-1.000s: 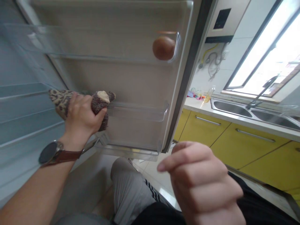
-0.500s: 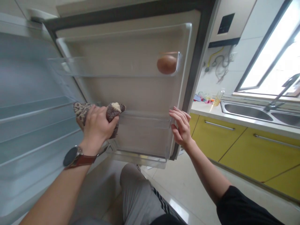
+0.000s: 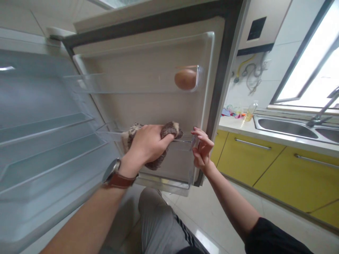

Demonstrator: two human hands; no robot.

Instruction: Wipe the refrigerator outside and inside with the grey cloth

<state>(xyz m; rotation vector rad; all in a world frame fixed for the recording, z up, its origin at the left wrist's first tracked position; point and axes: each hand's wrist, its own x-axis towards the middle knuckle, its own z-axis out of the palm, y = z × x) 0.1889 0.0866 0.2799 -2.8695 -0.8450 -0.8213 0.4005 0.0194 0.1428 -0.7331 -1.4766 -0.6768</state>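
Left hand (image 3: 148, 143), with a watch (image 3: 112, 171) on its wrist, is closed around a bunched brown patterned cloth (image 3: 169, 129) and presses it on the top rim of the lower door shelf (image 3: 182, 165), a clear plastic bin on the inside of the open fridge door (image 3: 148, 106). Beside it, the right hand (image 3: 201, 150) grips the right-hand corner of that same shelf, its fingers curled over the rim and its thumb on the outer side, so both hands rest on the shelf with the cloth between them. Left of the door, the fridge interior (image 3: 39, 141) shows its pale shelves. Higher on the door, the upper door shelf (image 3: 132, 84) carries a single brown egg (image 3: 185, 79) at its right end. To the right runs a desk (image 3: 238, 123) over yellow cabinets (image 3: 278, 165), with a steel double sink (image 3: 291, 127) under a bright window (image 3: 309, 70). A small bottle (image 3: 250, 112) of yellowish liquid stands near the sink. Below the hands, the person's grey-trousered knee (image 3: 153, 211) shows.
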